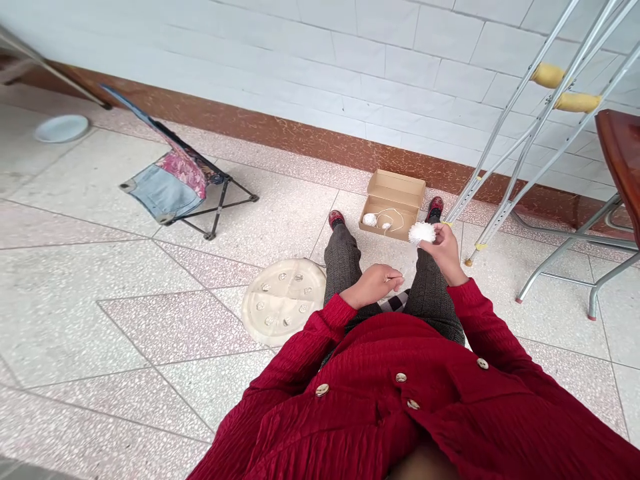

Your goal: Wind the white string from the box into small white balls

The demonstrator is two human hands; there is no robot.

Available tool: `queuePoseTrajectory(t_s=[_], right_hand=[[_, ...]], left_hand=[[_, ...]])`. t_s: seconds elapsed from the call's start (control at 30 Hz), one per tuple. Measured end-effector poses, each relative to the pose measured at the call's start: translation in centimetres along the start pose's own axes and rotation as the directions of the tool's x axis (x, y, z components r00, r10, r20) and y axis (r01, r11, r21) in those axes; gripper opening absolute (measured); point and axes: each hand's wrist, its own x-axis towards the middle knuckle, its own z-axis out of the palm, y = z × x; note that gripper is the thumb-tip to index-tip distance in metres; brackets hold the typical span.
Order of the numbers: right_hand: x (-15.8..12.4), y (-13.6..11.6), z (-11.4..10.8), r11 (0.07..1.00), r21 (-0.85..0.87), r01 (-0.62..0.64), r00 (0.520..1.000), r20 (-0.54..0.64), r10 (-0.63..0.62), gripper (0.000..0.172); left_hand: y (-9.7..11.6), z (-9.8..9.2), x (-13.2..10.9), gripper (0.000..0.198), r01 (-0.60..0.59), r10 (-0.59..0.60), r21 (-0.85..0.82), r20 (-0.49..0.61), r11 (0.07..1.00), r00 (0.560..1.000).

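Between the thumb and fingers of my right hand is a fluffy white pom-pom, held above my knee. My left hand hovers over my lap with its fingers drawn together. Whatever it may pinch is too small to make out. On the floor between my feet sits an open cardboard box with its lid tipped back. Inside lie a white ball of yarn, a loose loop of white string and a small white piece.
To the left stands a folding chair with a fabric seat. A round beige mat lies beside my leg. Crutches lean against the tiled wall at right, near a brown chair. A pale basin is far left.
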Motion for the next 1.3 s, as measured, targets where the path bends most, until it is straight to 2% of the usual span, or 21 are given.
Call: queuePoseTrajectory(t_s=[0.07,0.13,0.2,0.27,0.33,0.4,0.47,0.57,0.63,0.7,0.77,0.8,0.87,0.93,1.03,1.13,1.3], right_hand=[[-0.1,1.9,0.3,0.977,-0.211,0.033,0.998,0.05,-0.023,0.049],[-1.2,3.3,0.7,0.959,-0.283,0.008,0.972,0.227,0.059,0.046],[-2.8,3.7,1.0,0.975,-0.199,-0.095,0.885,0.432,0.175,0.044],[-4.4,3.0,1.1,0.968,-0.053,-0.245,0.784,0.576,0.23,0.043],[-5.4,1.4,1.0,0.936,0.069,-0.346,0.747,0.624,0.23,0.045],[-5.9,-0.5,0.7,0.916,0.151,-0.372,0.758,0.618,0.206,0.049],[-5.6,-2.2,0.5,0.903,0.234,-0.36,0.796,0.582,0.167,0.051],[-4.0,-3.4,0.4,0.885,0.352,-0.304,0.884,0.452,0.124,0.051],[-2.4,-3.0,0.6,0.899,0.356,-0.255,0.931,0.341,0.129,0.051],[-1.0,-1.9,0.8,0.954,0.252,-0.161,0.972,0.209,0.109,0.051],[-0.1,-0.3,0.9,0.999,0.028,-0.024,0.997,0.076,0.022,0.052],[0.0,0.4,0.9,0.994,-0.106,0.033,0.999,0.042,-0.029,0.053],[-0.4,1.8,0.9,0.947,-0.308,0.088,0.995,0.074,-0.069,0.053],[-1.6,2.7,1.1,0.946,-0.319,0.061,0.979,0.203,0.005,0.05],[-3.7,2.7,1.6,0.986,-0.061,-0.154,0.888,0.43,0.165,0.045],[-5.0,1.5,1.8,0.929,0.133,-0.347,0.799,0.56,0.218,0.043],[-5.6,-0.8,1.2,0.867,0.257,-0.426,0.788,0.577,0.216,0.047]], left_hand=[[0.3,-0.4,0.0,0.038,-0.056,0.056,0.061,0.0,0.997,0.998],[0.4,-1.4,0.0,0.034,-0.085,0.095,0.113,-0.085,0.99,0.992],[0.1,-2.5,0.2,0.031,-0.086,0.114,0.156,-0.18,0.984,0.977],[-0.4,-3.2,0.5,0.029,-0.078,0.113,0.16,-0.219,0.984,0.969],[-0.9,-3.3,0.7,0.031,-0.05,0.07,0.095,-0.228,0.994,0.971],[-1.3,-2.8,0.9,0.033,-0.002,-0.003,-0.018,-0.231,1.0,0.973],[-1.3,-1.9,0.8,0.035,0.044,-0.066,-0.1,-0.223,0.994,0.973],[-0.9,-0.7,0.5,0.039,0.062,-0.079,-0.105,-0.166,0.993,0.983],[-0.4,-0.1,0.2,0.04,0.045,-0.052,-0.065,-0.12,0.997,0.991],[-0.1,0.1,-0.1,0.04,0.01,-0.01,-0.001,-0.084,1.0,0.996],[0.2,0.0,-0.3,0.04,-0.036,0.04,0.065,-0.054,0.997,0.998],[0.2,-0.2,-0.3,0.039,-0.061,0.065,0.09,-0.045,0.994,0.997],[0.4,-1.0,-0.3,0.037,-0.093,0.102,0.12,-0.078,0.988,0.992],[0.4,-2.1,0.0,0.034,-0.089,0.112,0.138,-0.164,0.986,0.98],[0.3,-3.7,0.7,0.034,-0.08,0.112,0.139,-0.237,0.987,0.965],[0.2,-4.5,1.6,0.036,-0.1,0.125,0.116,-0.233,0.988,0.965],[-0.3,-4.4,2.1,0.037,-0.097,0.125,0.107,-0.302,0.99,0.945]])
